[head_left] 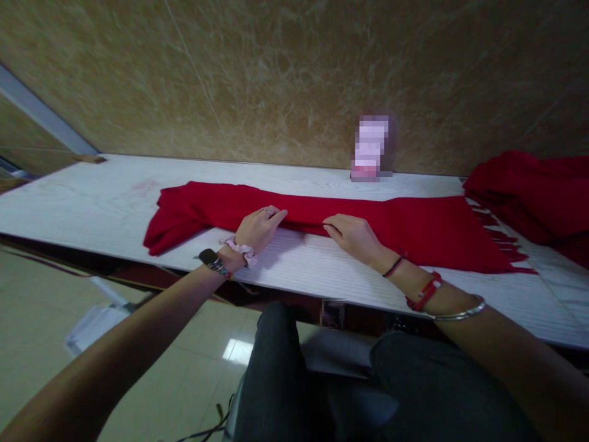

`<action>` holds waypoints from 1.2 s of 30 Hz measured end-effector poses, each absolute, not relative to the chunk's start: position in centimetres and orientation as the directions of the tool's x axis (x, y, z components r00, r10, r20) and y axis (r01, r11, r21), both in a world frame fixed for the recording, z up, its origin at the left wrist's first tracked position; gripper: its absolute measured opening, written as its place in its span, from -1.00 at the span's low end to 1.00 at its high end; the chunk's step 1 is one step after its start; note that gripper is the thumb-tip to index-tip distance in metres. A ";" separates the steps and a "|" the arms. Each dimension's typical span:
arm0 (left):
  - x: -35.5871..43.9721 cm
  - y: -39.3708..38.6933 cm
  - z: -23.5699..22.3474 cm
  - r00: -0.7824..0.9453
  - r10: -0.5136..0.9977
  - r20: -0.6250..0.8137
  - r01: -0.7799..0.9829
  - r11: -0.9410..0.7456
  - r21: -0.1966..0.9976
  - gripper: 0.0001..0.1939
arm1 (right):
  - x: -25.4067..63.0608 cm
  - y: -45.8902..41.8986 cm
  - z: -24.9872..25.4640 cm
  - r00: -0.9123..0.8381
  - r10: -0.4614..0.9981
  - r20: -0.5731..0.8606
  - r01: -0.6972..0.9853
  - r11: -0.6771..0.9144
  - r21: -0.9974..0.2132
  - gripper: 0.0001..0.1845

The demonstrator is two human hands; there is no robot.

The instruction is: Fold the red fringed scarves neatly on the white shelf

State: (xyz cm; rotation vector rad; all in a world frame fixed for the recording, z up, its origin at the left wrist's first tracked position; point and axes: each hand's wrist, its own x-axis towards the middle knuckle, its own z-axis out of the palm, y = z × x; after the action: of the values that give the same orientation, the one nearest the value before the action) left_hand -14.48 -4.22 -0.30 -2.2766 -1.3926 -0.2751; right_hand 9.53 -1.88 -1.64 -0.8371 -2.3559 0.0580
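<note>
A long red scarf (414,230) with fringe at its right end lies stretched along a white wooden table (110,202). My left hand (260,228) rests on the scarf's near edge at the middle, fingers curled and pinching the cloth. My right hand (352,236) sits a little to the right on the same edge, fingers bent down onto the fabric and gripping it. The two hands are about a hand's width apart.
A pile of more red cloth (534,190) lies at the table's right end. A small pink blurred object (370,147) stands against the marbled wall. My dark-trousered knees (285,368) are under the near table edge, over a tiled floor.
</note>
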 end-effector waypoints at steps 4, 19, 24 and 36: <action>-15.4 -4.1 0.5 0.555 0.797 0.239 0.830 -0.507 -0.233 -0.55 | 9.5 -1.6 -1.8 -0.565 0.617 0.547 0.562 0.774 -0.292 -0.75; -16.5 -5.8 1.5 0.637 0.771 0.028 0.743 -0.604 -0.287 -0.51 | 9.8 -1.9 -1.6 -0.753 0.500 0.429 0.498 0.858 -0.124 -0.81; -16.6 -6.0 0.8 0.600 0.787 0.145 0.767 -0.516 -0.381 -0.67 | 9.8 -1.9 -1.7 -0.809 0.421 0.410 0.425 0.901 -0.087 -0.77; -18.3 -5.2 0.0 0.609 0.783 0.125 0.789 -0.582 -0.198 -0.69 | 9.7 -2.3 -1.5 -0.811 0.402 0.425 0.432 0.901 -0.029 -0.70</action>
State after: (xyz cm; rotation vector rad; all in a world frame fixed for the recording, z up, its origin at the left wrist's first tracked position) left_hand -18.27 -5.21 -0.01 -2.6021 -1.2937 -0.0354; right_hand 9.68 -2.35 -1.47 -0.6078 -2.6362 -0.0953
